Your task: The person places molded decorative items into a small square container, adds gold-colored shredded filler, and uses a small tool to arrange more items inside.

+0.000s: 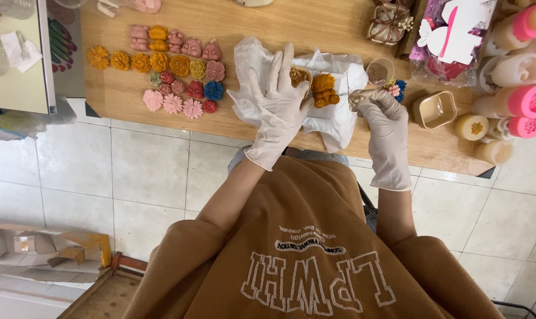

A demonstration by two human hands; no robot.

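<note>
The left hand [278, 100], in a white glove, lay flat and spread wide on a crumpled white plastic sheet [333, 115] near the table's [232, 127] near edge, its fingertips reaching a small tan mould cup [300, 75]. Just beside that cup, on the same sheet, sat a cluster of orange wax bear figures [325, 90].

The right hand [381, 115], also gloved, was closed narrowly around a small pale object [355, 99] at the sheet's right border; what that object was could not be told. Just past it, toward the table's far edge, stood a small round clear cup [380, 71], with tiny pink and blue flowers [397, 88] beside it.

On the left part of the table, well apart from both hands, lay rows of moulded wax flowers [172, 80] in orange, yellow, pink, red and blue, along with pink bear shapes [192, 47]. Toward the right edge sat a square tan mould [435, 109], a round yellow candle [470, 126] and several pale cylinders with pink caps [519, 100]. A clear bag with pink contents [451, 41] rested near the far right corner.
</note>
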